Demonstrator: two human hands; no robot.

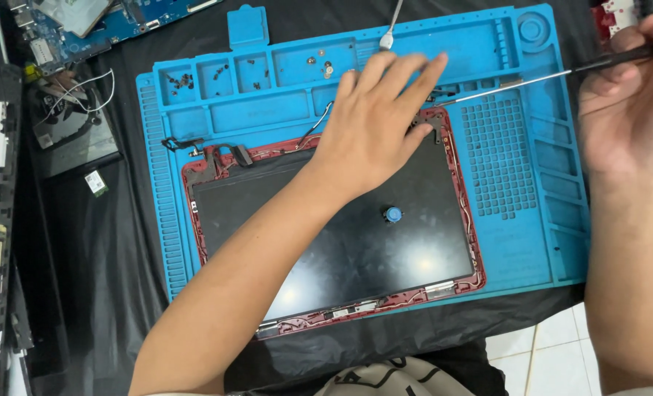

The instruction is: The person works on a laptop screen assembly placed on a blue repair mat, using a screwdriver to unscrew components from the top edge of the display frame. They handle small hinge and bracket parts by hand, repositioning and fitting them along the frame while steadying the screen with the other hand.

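Right hand (627, 95), frame right: grasping screwdriver (561, 73). Left hand (378, 117), centre: released, flat on red-framed laptop screen panel (356, 249) atop blue mat (517, 242).

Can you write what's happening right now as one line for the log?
left hand: flat on laptop screen panel | right hand: holds screwdriver | base: blue repair mat

Under your left hand (374, 121) lies a glossy black glass-like laptop screen panel (341, 235), its sheen throwing back light spots, framed by a red plastic lid shell (458, 286). Beneath that spreads a matt blue rubbery work mat (517, 220) with moulded trays. Your right hand (627, 95) grips a thin shiny metal screwdriver shaft (517, 82) with a black handle. Left of the mat, wrinkled black cloth (121, 257) looks faintly glossy
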